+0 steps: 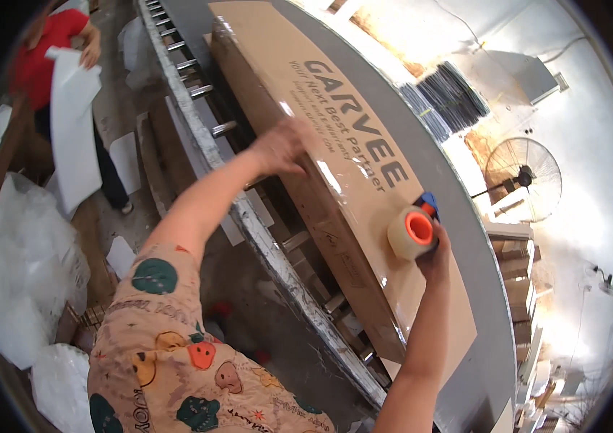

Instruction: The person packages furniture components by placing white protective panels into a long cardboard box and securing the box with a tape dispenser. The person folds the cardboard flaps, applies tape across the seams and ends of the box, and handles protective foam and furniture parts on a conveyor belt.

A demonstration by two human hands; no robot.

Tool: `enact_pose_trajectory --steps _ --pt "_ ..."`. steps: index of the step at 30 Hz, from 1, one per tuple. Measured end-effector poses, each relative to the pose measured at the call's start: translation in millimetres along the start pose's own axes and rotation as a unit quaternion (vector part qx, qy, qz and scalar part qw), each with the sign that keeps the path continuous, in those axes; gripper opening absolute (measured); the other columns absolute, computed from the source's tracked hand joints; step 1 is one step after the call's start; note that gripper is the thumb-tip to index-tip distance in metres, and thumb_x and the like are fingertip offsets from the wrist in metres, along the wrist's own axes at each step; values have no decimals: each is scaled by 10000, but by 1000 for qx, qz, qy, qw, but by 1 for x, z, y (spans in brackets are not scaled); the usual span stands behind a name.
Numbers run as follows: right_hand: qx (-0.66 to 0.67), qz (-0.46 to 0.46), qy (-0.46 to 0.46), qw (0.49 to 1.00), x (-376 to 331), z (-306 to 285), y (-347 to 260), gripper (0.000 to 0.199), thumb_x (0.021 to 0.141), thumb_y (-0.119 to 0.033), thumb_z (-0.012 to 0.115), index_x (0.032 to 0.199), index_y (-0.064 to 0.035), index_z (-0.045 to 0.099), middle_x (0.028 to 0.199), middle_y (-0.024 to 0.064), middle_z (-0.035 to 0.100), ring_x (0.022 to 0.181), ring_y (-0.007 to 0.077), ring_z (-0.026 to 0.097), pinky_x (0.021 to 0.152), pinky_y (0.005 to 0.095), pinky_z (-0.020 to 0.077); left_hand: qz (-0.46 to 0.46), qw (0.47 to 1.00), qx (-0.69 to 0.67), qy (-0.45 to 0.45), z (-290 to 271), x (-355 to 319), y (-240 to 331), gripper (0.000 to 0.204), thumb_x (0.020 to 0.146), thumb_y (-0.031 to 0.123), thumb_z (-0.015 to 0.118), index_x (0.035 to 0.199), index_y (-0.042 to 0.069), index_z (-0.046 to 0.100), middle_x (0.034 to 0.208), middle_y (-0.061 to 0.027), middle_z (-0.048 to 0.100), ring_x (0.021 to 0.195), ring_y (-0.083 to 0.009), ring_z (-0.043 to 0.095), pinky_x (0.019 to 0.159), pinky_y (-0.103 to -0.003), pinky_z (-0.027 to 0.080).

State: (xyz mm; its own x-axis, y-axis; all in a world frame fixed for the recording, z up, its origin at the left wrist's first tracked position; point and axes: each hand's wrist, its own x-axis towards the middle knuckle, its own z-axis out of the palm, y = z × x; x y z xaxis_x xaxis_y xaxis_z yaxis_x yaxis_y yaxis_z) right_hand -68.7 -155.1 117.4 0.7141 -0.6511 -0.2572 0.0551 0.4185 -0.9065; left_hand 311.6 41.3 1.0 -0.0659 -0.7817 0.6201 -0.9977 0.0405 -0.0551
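Observation:
A long brown cardboard box [349,151] lies in front of me, with dark printing on its top face and shiny clear tape along its near long edge. My left hand [285,148] is at that edge, its thumb apart from the fingers, which are a little blurred; it holds nothing. In my right hand [434,256] is a tape dispenser [414,232] with a thick roll of clear tape on an orange hub and a blue part at its far end. The dispenser is over the right part of the box top; its handle is mostly hidden by my fingers.
The box rests on a roller conveyor [277,260] with a worn metal rail, beside a grey surface [458,195]. Another person [61,65] in red holds a white sheet [75,123] at far left. Plastic wrap [28,252] is piled left; a fan [524,177] stands right.

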Motion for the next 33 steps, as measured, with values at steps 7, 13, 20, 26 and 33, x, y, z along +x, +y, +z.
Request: enact_pose_trajectory --steps 7,13,20,26,33 --pt "-608 -9 132 783 36 -137 -10 650 919 -561 392 1364 -94 469 1384 118 472 1315 290 371 1077 450 299 -292 956 -19 -10 -29 -40 53 709 806 339 705 1353 8 399 1359 -238 431 1306 -381 369 1077 -400 335" --pt "-703 -197 91 677 -14 -205 3 503 951 -393 432 1362 -104 453 1403 181 414 1304 383 339 1094 440 291 -159 964 -174 126 -60 36 354 252 733 89 736 958 52 630 998 -115 638 952 -323 616 849 -424 471" --pt "-668 -254 153 682 -90 -251 37 483 979 -303 408 1366 -13 403 1409 243 382 1328 400 301 1087 463 283 -9 974 -185 -127 -4 113 562 446 864 348 556 1097 -24 632 1283 -204 527 1297 -349 397 1126 -489 216" --pt "-173 -402 136 889 -37 -248 106 611 1002 -427 237 1311 67 422 1340 245 453 1235 383 429 1060 458 296 245 776 219 -539 60 78 572 540 849 277 508 1279 -49 518 1431 -191 409 1380 -304 307 1165 -470 157" --pt "12 -260 67 963 -7 -262 99 536 1006 -372 273 1272 58 450 1299 197 492 1205 314 453 1041 406 316 27 966 13 -256 98 68 560 578 851 223 420 1334 -96 421 1489 -184 325 1389 -300 300 1160 -447 167"
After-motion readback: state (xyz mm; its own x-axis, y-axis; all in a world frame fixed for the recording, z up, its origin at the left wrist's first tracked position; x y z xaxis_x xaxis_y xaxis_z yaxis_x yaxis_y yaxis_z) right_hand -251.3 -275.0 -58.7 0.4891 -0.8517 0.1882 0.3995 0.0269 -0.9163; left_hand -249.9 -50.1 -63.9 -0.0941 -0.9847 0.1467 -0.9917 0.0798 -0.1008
